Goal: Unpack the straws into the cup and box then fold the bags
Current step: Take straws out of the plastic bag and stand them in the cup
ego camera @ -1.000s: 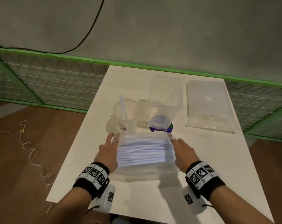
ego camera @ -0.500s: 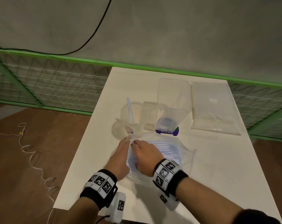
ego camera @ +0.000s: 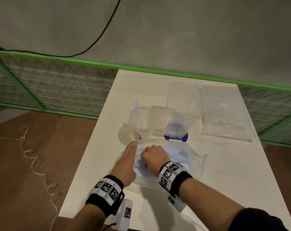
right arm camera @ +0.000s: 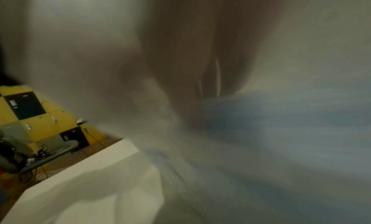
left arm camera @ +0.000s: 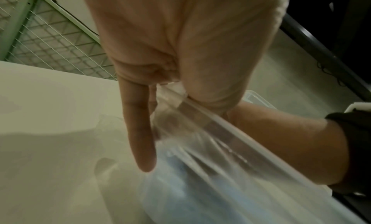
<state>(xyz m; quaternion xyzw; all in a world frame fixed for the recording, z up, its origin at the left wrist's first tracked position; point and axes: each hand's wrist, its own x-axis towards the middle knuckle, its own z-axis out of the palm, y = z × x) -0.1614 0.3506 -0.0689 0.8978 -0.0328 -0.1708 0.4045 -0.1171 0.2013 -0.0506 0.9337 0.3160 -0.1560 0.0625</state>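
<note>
A clear plastic bag (ego camera: 194,161) full of white straws (ego camera: 178,155) lies on the white table (ego camera: 224,172) in front of me. My left hand (ego camera: 130,155) pinches the bag's rim (left arm camera: 197,110) at its left end and holds the mouth up. My right hand (ego camera: 152,154) is inside that mouth, fingers curled down over the straws (right arm camera: 281,116); the right wrist view is blurred. Behind the bag stand a clear cup (ego camera: 141,121) with two straws (ego camera: 139,115) and a tall clear box (ego camera: 184,104).
A second clear bag (ego camera: 224,117) lies flat at the back right of the table. A small clear lid or tub (ego camera: 158,117) sits between cup and box. A purple label (ego camera: 175,136) shows at the box's base. Green mesh fencing (ego camera: 50,90) runs behind the table.
One second ago both hands held the bag by its two sides. My right hand has crossed to the left and gone into the bag's mouth, and the bag has slumped onto the table.
</note>
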